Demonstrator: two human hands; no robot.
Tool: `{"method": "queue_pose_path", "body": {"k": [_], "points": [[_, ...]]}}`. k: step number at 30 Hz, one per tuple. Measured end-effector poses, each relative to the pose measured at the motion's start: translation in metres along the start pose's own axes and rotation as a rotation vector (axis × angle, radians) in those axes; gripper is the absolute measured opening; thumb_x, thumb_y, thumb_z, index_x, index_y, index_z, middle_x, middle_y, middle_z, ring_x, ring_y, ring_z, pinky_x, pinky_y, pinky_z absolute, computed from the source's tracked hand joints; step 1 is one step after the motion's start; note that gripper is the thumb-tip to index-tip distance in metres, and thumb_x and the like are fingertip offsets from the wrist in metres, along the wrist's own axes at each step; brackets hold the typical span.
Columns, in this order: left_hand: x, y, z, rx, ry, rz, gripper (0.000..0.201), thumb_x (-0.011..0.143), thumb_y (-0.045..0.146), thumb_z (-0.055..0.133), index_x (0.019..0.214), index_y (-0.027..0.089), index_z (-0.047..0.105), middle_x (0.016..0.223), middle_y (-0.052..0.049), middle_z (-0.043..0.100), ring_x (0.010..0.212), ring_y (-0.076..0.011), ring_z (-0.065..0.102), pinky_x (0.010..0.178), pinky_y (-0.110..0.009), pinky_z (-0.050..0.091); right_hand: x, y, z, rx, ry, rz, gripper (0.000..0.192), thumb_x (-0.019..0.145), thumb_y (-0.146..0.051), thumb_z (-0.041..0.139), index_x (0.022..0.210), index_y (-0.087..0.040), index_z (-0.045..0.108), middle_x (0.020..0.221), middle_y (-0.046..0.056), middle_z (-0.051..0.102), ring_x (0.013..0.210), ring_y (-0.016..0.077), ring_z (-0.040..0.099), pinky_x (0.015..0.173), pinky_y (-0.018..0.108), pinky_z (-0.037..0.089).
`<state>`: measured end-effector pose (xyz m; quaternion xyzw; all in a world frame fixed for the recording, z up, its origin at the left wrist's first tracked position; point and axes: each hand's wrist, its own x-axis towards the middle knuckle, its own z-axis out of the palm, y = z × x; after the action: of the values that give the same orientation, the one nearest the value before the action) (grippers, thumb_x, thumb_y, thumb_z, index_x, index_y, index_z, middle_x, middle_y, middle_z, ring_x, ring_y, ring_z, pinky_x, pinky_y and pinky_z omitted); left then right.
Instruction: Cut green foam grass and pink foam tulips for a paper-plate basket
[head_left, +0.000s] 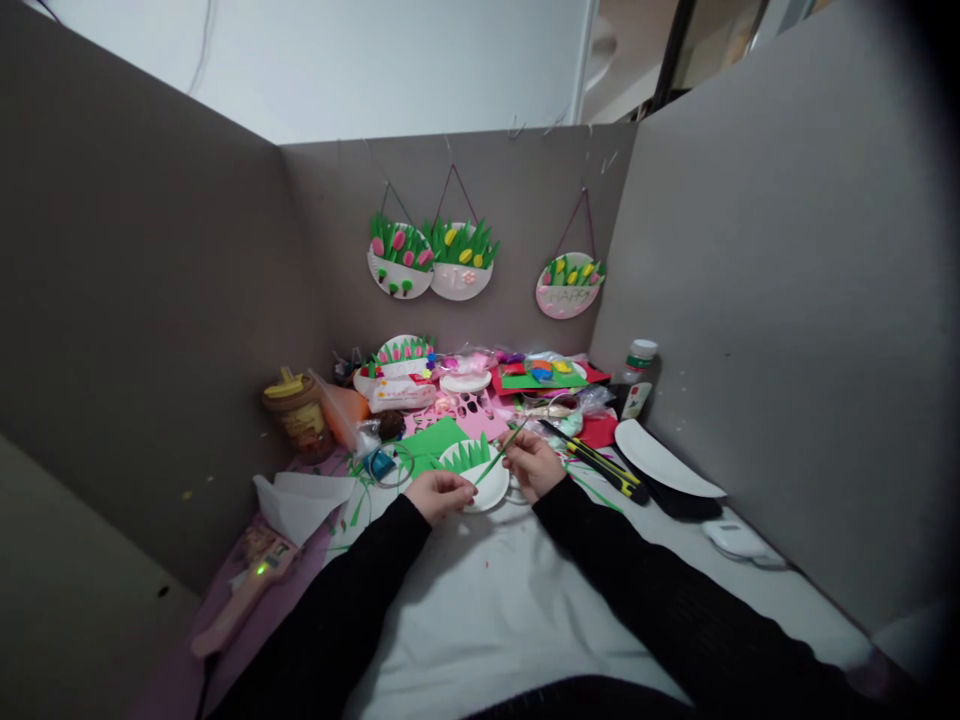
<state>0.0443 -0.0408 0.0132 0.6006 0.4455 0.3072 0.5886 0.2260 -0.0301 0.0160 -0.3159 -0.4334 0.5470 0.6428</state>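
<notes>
Green paper strip (pixel 496 462): held slantwise between both hands above a white paper plate (pixel 480 482) at mid-bench. Left hand (pixel 441 495): fingers curled, pinching the strip's near end. Right hand (pixel 534 464): fingers closed on its far end. Black-sleeved forearms converge from near.

A thin green strip (pixel 496 459) is held aslant between both hands, its low end pinched at the left hand (pixel 442 494) and its high end at the right hand (pixel 532 464). Beneath it, near the middle of the white table, a white paper plate half (pixel 480 484) is laid flat, topped by jagged green paper grass (pixel 463 455).
</notes>
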Motion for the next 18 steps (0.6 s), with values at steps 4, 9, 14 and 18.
{"method": "queue_pose_path", "body": {"k": [4,9,14,18], "points": [[0.003,-0.003,0.001,-0.077,-0.024,0.037,0.039,0.044,0.040,0.076,0.066,0.011,0.062,0.050,0.002,0.057,0.046,-0.0070,0.048,0.048,-0.020,0.035,0.000,0.001,0.000,-0.008,0.022,-0.004,0.018,0.054,-0.028,0.067,0.062,-0.019,0.053,0.060,-0.004,0.050,0.050,0.0082,0.038,0.049,0.023,0.030],[-0.004,0.003,0.006,0.248,0.158,0.301,0.027,0.056,0.034,0.071,0.069,0.013,0.060,0.057,0.000,0.058,0.052,-0.0091,0.050,0.054,-0.022,0.038,0.000,0.003,0.001,0.059,0.079,0.036,0.022,0.052,-0.027,0.068,0.059,-0.019,0.049,0.057,-0.005,0.048,0.048,0.0071,0.037,0.046,0.022,0.029],[-0.011,0.009,0.009,0.645,0.245,0.572,0.013,0.070,0.029,0.059,0.068,0.017,0.062,0.064,-0.002,0.060,0.059,-0.0114,0.051,0.060,-0.024,0.039,0.000,0.002,0.001,0.107,0.102,0.090,0.026,0.051,-0.025,0.070,0.058,-0.019,0.046,0.057,-0.005,0.049,0.047,0.0067,0.038,0.046,0.022,0.030],[-0.011,0.007,0.008,0.699,0.251,0.623,0.010,0.072,0.026,0.056,0.072,0.018,0.062,0.066,-0.003,0.059,0.059,-0.0119,0.050,0.060,-0.025,0.039,0.000,0.003,-0.001,0.126,0.113,0.116,0.026,0.053,-0.025,0.070,0.060,-0.019,0.046,0.060,-0.005,0.051,0.049,0.0069,0.042,0.046,0.022,0.032]]}}
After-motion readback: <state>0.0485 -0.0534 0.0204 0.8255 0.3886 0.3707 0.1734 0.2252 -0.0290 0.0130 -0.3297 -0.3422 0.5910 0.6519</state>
